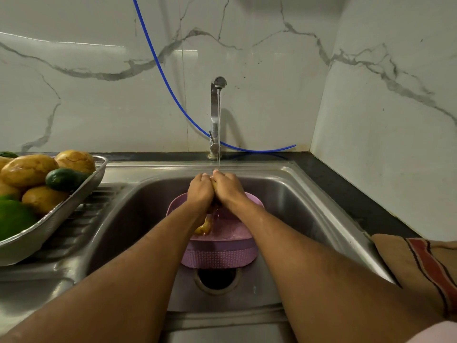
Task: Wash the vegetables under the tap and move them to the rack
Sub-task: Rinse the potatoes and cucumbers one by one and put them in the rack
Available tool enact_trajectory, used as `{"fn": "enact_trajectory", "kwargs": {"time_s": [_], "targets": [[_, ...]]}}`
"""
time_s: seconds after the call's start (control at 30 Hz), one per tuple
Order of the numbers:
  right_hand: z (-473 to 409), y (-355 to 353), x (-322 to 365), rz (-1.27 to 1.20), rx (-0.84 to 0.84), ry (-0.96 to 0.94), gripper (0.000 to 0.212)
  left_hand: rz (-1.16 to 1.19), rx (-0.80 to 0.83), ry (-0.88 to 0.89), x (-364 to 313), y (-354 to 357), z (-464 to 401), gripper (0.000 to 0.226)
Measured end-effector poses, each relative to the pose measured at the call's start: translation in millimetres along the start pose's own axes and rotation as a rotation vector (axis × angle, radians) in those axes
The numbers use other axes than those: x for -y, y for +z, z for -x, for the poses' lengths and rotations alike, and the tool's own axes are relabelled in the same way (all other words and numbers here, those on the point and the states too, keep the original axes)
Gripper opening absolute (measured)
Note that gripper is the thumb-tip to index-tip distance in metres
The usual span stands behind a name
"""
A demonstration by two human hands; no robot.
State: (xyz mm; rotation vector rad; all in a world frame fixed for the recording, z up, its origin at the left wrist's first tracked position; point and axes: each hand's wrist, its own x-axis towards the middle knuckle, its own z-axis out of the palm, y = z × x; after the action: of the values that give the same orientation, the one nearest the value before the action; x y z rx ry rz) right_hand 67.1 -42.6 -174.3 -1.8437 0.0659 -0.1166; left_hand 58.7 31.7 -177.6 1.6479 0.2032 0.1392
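Observation:
Water runs from the chrome tap [215, 115] onto my two hands over the sink [291, 194]. My left hand [199, 188] and my right hand [228, 188] are pressed together, both gripping a yellowish vegetable [214, 186] that is almost hidden between them. Below them sits a pink perforated basket [222, 253] with a yellow potato [204, 227] inside. On the left drainboard stands a metal rack tray [61, 209] holding several potatoes [28, 169], a cucumber [64, 179] and a green vegetable [14, 216].
The open drain hole [216, 278] lies just in front of the basket. A blue hose [158, 63] hangs down the marble wall behind the tap. A striped cloth [425, 266] drapes over the sink's right edge on the dark counter [346, 189].

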Motion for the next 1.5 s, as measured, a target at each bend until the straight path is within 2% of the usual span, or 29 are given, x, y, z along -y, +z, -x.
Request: {"fn": "enact_trajectory", "kwargs": {"time_s": [0.1,0.17,0.23,0.33,0.43,0.53,0.63,0.77,0.87,0.93,1.0,1.07,1.13,1.17,1.2,1.3,1.33,1.37,1.4,1.5], "targets": [[-1,2,5,-0.111,-0.067,0.013,0.04,0.178,0.048,-0.049,-4,3,3,0.031],[-4,2,4,-0.115,-0.128,0.037,0.043,0.261,0.093,-0.056,-7,6,9,0.03],[-2,-2,1,-0.01,-0.183,0.074,0.055,0.285,0.125,-0.037,-9,7,11,0.03],[3,-7,-5,0.161,-0.152,0.098,0.074,0.184,0.138,0.051,-11,6,8,0.027],[5,-5,-1,0.156,-0.104,0.034,0.076,0.069,0.142,0.107,-8,3,-1,0.028],[8,-3,-3,0.211,-0.147,-0.111,0.076,0.052,0.105,0.156,-13,0,-1,0.033],[12,-5,-7,0.328,-0.227,-0.245,0.072,0.102,0.111,0.127,-14,-1,1,0.041],[17,-8,-1,0.477,-0.31,-0.326,0.068,0.17,0.097,0.081,-14,-5,7,0.048],[20,-6,3,0.552,-0.406,-0.37,0.063,0.081,0.002,0.261,-13,-3,12,0.055],[25,-6,10,0.501,-0.502,-0.514,0.058,0.101,-0.078,0.428,-16,-2,17,0.053],[28,-8,17,0.47,-0.572,-0.598,0.058,0.088,-0.118,0.505,-19,-3,16,0.049],[31,-13,15,0.532,-0.447,-0.414,0.056,-0.117,-0.054,0.428,-15,-8,11,0.05],[30,-15,1,0.559,-0.146,-0.097,0.053,-0.47,0.045,0.254,-3,-16,11,0.053],[29,-16,-5,0.554,-0.058,-0.038,0.053,-0.587,0.062,0.236,0,-18,12,0.052],[29,-15,-7,0.538,-0.065,-0.073,0.055,-0.593,0.052,0.299,-2,-19,16,0.049],[30,-11,7,0.313,-0.423,-0.424,0.062,-0.283,-0.09,0.632,-25,-14,32,0.039],[34,-12,12,0.26,-0.504,-0.51,0.06,-0.201,-0.12,0.669,-31,-12,35,0.038],[37,-12,14,0.247,-0.504,-0.517,0.058,-0.191,-0.112,0.658,-33,-13,36,0.037],[37,-15,13,0.281,-0.428,-0.449,0.056,-0.261,-0.062,0.6,-29,-13,32,0.037],[34,-18,-9,0.525,0.031,-0.055,0.06,-0.795,0.179,0.276,0,-21,21,0.04]]}}
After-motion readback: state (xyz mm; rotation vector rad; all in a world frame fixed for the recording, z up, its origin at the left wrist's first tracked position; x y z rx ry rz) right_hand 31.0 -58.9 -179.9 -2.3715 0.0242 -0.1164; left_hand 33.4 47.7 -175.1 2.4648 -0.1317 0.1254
